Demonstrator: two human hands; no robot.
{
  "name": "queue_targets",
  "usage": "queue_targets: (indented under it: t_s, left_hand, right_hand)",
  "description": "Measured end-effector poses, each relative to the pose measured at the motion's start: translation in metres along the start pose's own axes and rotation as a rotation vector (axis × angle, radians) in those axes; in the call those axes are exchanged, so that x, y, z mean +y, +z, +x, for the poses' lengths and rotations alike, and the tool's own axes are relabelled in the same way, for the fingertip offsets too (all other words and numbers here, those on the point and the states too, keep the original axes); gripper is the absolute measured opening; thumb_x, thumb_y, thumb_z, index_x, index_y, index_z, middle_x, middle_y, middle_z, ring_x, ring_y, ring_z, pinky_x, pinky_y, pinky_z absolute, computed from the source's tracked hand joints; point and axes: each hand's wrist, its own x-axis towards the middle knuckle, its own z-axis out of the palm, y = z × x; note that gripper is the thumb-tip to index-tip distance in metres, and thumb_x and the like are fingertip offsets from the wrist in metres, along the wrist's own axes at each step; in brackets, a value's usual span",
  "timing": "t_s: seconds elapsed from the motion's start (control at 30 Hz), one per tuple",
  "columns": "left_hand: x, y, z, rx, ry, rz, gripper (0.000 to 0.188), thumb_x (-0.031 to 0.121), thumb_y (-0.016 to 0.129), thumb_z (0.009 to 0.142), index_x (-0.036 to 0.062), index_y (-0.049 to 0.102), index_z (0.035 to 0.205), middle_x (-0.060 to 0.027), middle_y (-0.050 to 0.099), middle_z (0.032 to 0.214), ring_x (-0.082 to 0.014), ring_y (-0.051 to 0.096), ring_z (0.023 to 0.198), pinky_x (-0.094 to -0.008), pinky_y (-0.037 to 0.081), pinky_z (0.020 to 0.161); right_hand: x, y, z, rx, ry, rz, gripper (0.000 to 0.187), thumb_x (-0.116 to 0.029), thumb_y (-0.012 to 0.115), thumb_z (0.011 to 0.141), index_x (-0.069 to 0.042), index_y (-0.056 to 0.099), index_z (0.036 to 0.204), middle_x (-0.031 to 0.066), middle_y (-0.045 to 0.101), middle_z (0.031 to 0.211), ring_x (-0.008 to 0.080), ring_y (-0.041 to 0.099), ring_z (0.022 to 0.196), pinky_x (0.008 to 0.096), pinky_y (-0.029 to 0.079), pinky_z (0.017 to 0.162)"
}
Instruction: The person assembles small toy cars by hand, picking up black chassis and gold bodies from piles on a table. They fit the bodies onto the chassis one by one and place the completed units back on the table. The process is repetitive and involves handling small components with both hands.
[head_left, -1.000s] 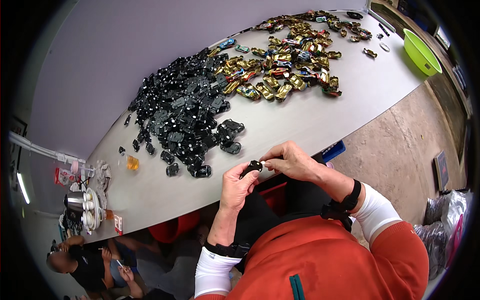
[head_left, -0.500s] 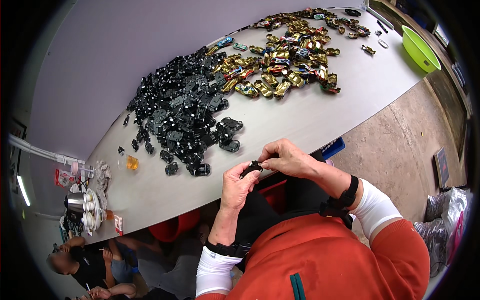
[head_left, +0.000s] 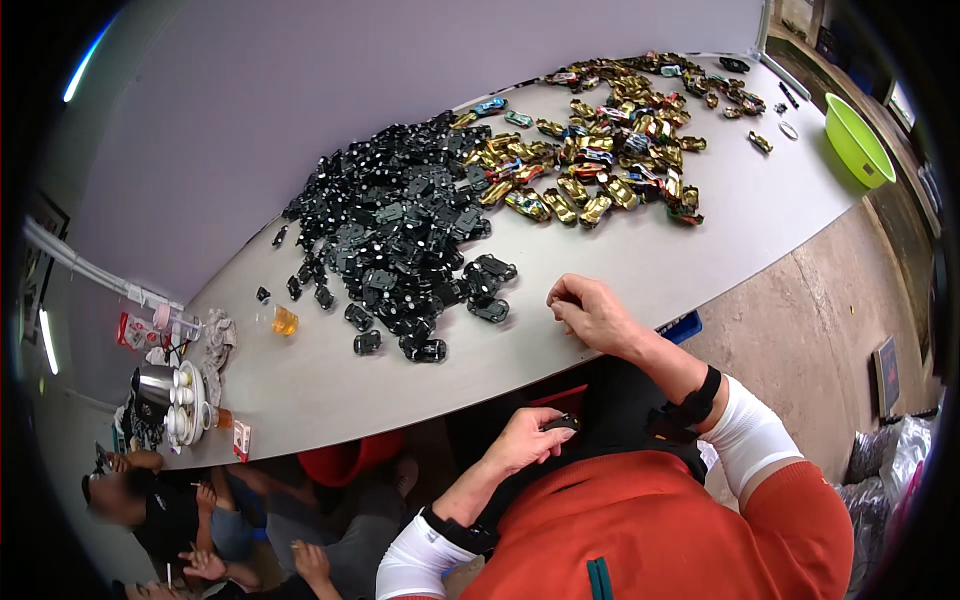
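Observation:
My left hand [head_left: 522, 442] is low over my lap, closed round a small black toy car chassis [head_left: 563, 422]; part of it shows at the thumb. Above the table's front edge, my right hand [head_left: 598, 314] has its fingers curled and pinched together; whatever they hold, if anything, is too small to make out. A heap of black toy car chassis [head_left: 400, 215] spreads over the table to the left, with a few loose ones at its near edge. Beyond it on the right lie many shiny gold and coloured toy car bodies [head_left: 595, 208].
The pale table [head_left: 590, 255] runs along a wall. A green basin [head_left: 858, 145] stands at its right end. At the left end are a cup of amber drink [head_left: 285, 321] and a tray of cups [head_left: 186, 405]. Other people sit at lower left. Plastic bags [head_left: 890, 470] lie on the right.
My hands have come apart. The left has dropped toward my lap with the chassis, while the right stays by the table edge. The view has shifted, so the table sits lower.

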Motion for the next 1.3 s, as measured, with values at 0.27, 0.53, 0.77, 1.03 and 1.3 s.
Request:
queue_targets:
  t_s: [0.27, 0.53, 0.77, 1.03, 1.3]
  left_hand:
    - [-0.015, -0.006, 0.016, 0.253, 0.365, 1.031, 0.054, 0.03, 0.066, 0.077, -0.0053, 0.051, 0.116, -0.0273, 0.06, 0.093, -0.0301, 0.063, 0.082, -0.035, 0.049, 0.077]
    - [0.04, -0.053, -0.002, 0.484, 0.594, -0.451, 0.025, 0.001, 0.056, 0.084, -0.0083, 0.051, 0.107, -0.0098, 0.06, 0.081, -0.011, 0.055, 0.059, -0.0196, 0.046, 0.051]
    - [0.065, -0.059, 0.044, 0.131, 0.721, -0.797, 0.03, 0.001, 0.06, 0.082, 0.0002, 0.054, 0.111, -0.0075, 0.059, 0.089, -0.0137, 0.056, 0.071, -0.0234, 0.044, 0.055]
    - [0.058, -0.056, 0.048, 0.065, 0.732, -0.832, 0.03, 0.011, 0.067, 0.078, 0.0008, 0.055, 0.103, -0.0134, 0.061, 0.095, -0.0144, 0.056, 0.063, -0.02, 0.042, 0.045]
    - [0.053, -0.053, 0.05, 0.046, 0.76, -0.802, 0.025, 0.008, 0.067, 0.077, -0.0013, 0.057, 0.098, -0.0163, 0.062, 0.094, -0.0155, 0.06, 0.07, -0.0206, 0.048, 0.053]
  right_hand:
    - [-0.018, 0.04, 0.04, -0.069, -0.158, -0.763, 0.041, -0.038, 0.069, 0.071, 0.0, 0.054, 0.079, 0.0176, 0.062, 0.073, 0.0345, 0.061, 0.072, 0.0415, 0.048, 0.063]
    - [-0.006, 0.023, 0.045, -0.316, 0.335, 0.263, 0.038, -0.033, 0.06, 0.084, 0.005, 0.058, 0.086, 0.0058, 0.05, 0.052, 0.0125, 0.045, 0.045, 0.0286, 0.035, 0.04]
    - [-0.007, 0.005, 0.032, -0.597, 0.754, 0.977, 0.043, -0.042, 0.049, 0.089, 0.0, 0.053, 0.083, -0.006, 0.033, 0.051, 0.0017, 0.026, 0.037, 0.0169, 0.022, 0.034]
    - [0.005, -0.009, 0.011, -0.27, 0.257, 0.251, 0.04, -0.038, 0.06, 0.084, 0.002, 0.06, 0.086, -0.0004, 0.04, 0.051, 0.0096, 0.041, 0.043, 0.0252, 0.035, 0.041]
    - [0.031, -0.09, 0.053, 0.299, -0.179, -0.822, 0.015, -0.005, 0.057, 0.075, -0.012, 0.063, 0.085, 0.0102, 0.05, 0.093, 0.0301, 0.058, 0.078, 0.0399, 0.047, 0.067]
